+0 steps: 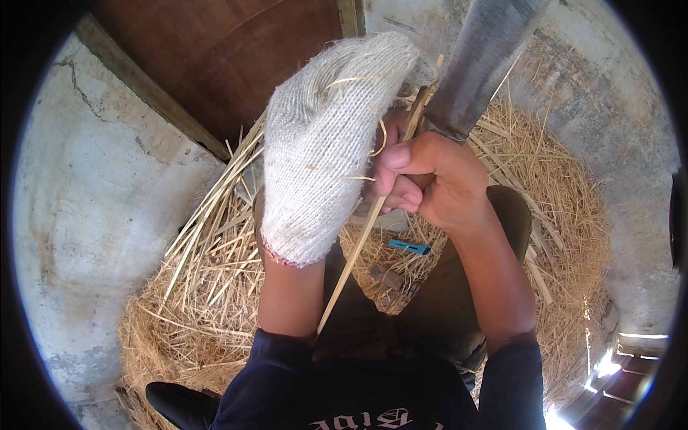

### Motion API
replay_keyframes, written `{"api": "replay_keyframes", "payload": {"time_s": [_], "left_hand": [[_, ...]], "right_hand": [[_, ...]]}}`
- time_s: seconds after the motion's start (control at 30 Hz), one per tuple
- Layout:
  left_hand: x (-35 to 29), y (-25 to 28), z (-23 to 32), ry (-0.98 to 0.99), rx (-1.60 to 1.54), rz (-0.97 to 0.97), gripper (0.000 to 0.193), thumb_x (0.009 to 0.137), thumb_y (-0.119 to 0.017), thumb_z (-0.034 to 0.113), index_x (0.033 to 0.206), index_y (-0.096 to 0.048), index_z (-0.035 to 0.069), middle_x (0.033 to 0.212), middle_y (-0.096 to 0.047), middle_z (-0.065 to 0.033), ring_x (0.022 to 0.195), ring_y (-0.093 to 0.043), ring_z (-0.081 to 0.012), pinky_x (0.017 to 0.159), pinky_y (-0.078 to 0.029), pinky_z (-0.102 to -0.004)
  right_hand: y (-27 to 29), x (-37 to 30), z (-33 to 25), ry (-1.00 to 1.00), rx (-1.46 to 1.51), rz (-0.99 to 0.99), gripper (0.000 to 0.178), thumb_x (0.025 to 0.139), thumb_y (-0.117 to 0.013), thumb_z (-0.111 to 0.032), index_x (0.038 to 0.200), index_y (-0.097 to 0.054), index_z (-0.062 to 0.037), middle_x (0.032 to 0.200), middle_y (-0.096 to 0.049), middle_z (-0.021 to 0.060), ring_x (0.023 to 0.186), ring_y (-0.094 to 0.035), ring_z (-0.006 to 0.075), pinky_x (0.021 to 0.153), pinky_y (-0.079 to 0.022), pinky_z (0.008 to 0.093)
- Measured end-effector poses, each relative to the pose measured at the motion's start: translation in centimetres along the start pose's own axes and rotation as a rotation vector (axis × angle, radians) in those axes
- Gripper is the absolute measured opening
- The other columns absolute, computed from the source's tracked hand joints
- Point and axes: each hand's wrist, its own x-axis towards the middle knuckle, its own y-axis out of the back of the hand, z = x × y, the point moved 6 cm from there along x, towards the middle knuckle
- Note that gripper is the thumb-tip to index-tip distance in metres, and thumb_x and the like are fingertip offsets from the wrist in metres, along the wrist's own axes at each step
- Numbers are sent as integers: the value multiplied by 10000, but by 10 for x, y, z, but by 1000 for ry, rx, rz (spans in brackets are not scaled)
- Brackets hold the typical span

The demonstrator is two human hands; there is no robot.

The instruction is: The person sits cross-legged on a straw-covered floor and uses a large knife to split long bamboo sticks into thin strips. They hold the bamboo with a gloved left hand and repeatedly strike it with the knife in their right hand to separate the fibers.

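My left hand (333,147) wears a thick white knitted glove and is closed, its fingers curled round by the upper part of a thin pale bamboo strip (360,247); the glove hides much of the grip. Bare and closed, my right hand (441,175) grips the handle of a broad-bladed knife (489,61), whose dark blade points up and away. The strip slants from near my left elbow up past my right thumb and fingers to the blade's base. Thin curled shavings (380,136) cling to the glove.
Straw-like shavings (193,333) cover the floor around my legs. Long strips (215,193) lean at the left and more lie at right. Between my knees lies a blue-green tool-like piece (410,247). Worn concrete walls (93,193) and a brown wooden panel (222,57) stand close.
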Motion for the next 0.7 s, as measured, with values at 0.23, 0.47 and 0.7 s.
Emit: {"api": "replay_keyframes", "payload": {"time_s": [0.23,0.47,0.7], "left_hand": [[-1,0,-1,10,3,3,376,885,-774,89,1236,-674,3,995,-691,-82,747,-688,-133,549,-567,-239],[-1,0,-1,15,2,5,352,897,-770,111,1219,-679,3,959,-688,-73,722,-680,-123,537,-553,-233],[-1,0,-1,22,1,10,331,909,-766,132,1203,-683,2,922,-685,-63,697,-671,-113,525,-540,-226]], "right_hand": [[0,0,1,-2,3,3,119,888,-637,-89,846,-633,22,727,-658,129,490,-471,102,497,-400,266],[0,0,1,-20,-18,31,123,884,-641,-94,837,-632,20,717,-655,125,483,-469,98,494,-397,267],[0,0,1,-17,-35,30,148,878,-642,-99,797,-628,24,676,-629,102,475,-466,95,492,-391,268]]}}
